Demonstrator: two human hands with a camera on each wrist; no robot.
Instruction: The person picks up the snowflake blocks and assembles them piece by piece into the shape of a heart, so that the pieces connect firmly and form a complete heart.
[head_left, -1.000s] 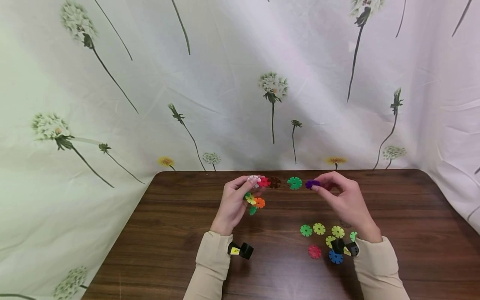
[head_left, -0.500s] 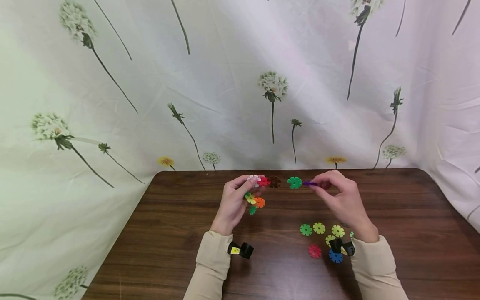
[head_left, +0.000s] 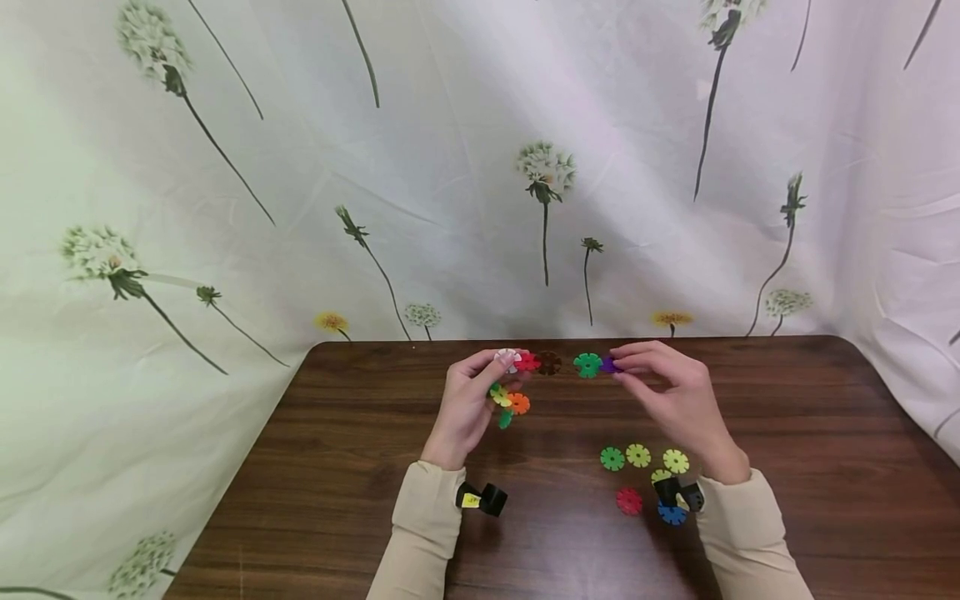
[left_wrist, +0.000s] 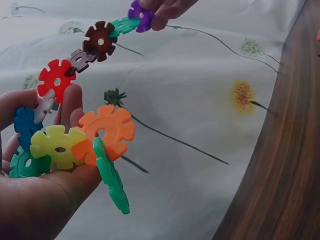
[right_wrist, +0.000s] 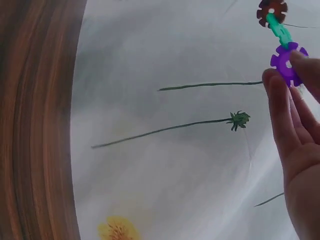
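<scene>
A chain of notched plastic discs is held in the air between both hands. My left hand [head_left: 467, 404] grips its white disc [left_wrist: 44, 106], the thumb lying on it. From there a red disc [left_wrist: 56, 81], a grey disc [left_wrist: 82, 61], a brown disc [left_wrist: 101, 41] and a green disc [head_left: 588, 365] lead to the right. A blue disc [left_wrist: 27, 127], a yellow disc [left_wrist: 59, 146] and an orange disc [left_wrist: 112, 131] curve down over the left palm, with another green disc hanging last. My right hand [head_left: 678, 396] pinches a purple disc [right_wrist: 287, 64] against the chain's right end.
Below the right hand, loose discs lie on the dark wooden table [head_left: 337, 517]: a green one, several yellow ones, a red disc [head_left: 629, 502] and a blue disc [head_left: 672, 513], partly behind the right wrist camera [head_left: 678, 493]. A dandelion-patterned cloth [head_left: 450, 167] hangs behind the table.
My right hand has moved left with the purple disc, turning it edge-on and then bringing it up to the green disc at the chain's end. The left hand has stayed nearly still.
</scene>
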